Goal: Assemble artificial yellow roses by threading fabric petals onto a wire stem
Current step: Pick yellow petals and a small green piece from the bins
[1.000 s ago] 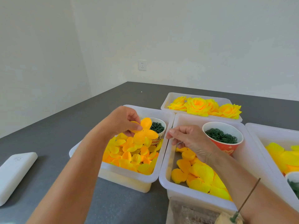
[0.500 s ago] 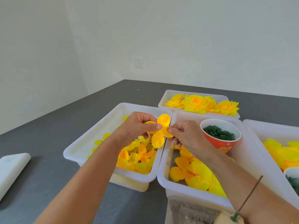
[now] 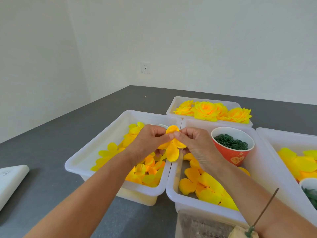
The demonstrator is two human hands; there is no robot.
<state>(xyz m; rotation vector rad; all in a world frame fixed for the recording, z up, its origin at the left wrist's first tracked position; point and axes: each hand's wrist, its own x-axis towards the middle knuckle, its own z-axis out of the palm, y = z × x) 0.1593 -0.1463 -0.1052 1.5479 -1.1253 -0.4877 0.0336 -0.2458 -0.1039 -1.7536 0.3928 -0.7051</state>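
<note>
Wire stem (image 3: pixel 263 212): upright at the bottom edge, its base block cut off by the frame.
Petal piece (image 3: pixel 172 146): pinched between both hands over the seam of two white tubs (image 3: pixel 118 127).
Left hand (image 3: pixel 149 143): fingers curled, thumb and forefinger gripping the petal piece.
Right hand (image 3: pixel 193 143): likewise pinching it.
Red cup (image 3: pixel 232 152): green rings inside; printed motif unreadable.
White pad (image 3: pixel 10 181): faint writing, illegible.
Finished roses (image 3: pixel 212 110): far tub.
</note>
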